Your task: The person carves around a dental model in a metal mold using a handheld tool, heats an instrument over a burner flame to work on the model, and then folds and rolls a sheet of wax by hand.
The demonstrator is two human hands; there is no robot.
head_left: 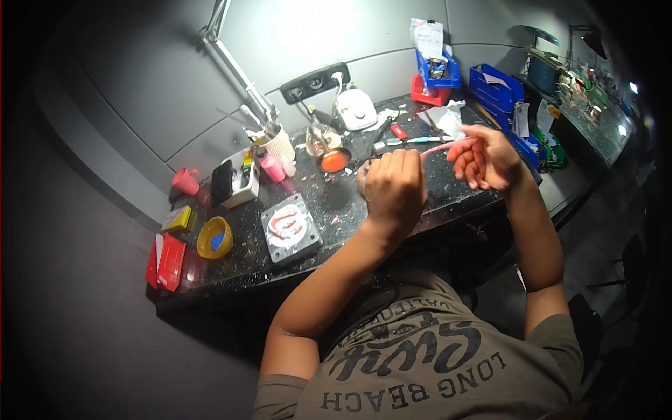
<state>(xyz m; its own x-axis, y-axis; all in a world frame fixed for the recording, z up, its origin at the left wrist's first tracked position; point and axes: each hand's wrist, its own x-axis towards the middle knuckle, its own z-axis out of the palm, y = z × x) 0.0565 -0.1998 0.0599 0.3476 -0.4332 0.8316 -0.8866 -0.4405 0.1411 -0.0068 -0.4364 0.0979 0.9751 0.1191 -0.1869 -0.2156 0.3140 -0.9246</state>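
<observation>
A thin, pale pink strip (442, 148) stretches between my two hands above the bench's front edge. My left hand (396, 183) is closed in a fist, with one end of the strip at its knuckles. My right hand (484, 159) pinches the other end near the thumb, its remaining fingers loosely curled. A beige-pink rounded object (362, 178) shows beside the left fist; the hand hides most of it. Left of my hands lies a square grey mould block (313, 246), with red and pink curved shapes set in its white filling.
An orange-topped burner-like item (334, 160) and a pink bottle (273, 168) stand behind the block. Farther left are a yellow bowl (204, 241) and red tray (155, 269). A toothbrush (423, 140) lies behind my hands. Blue bins (495, 94) line the right.
</observation>
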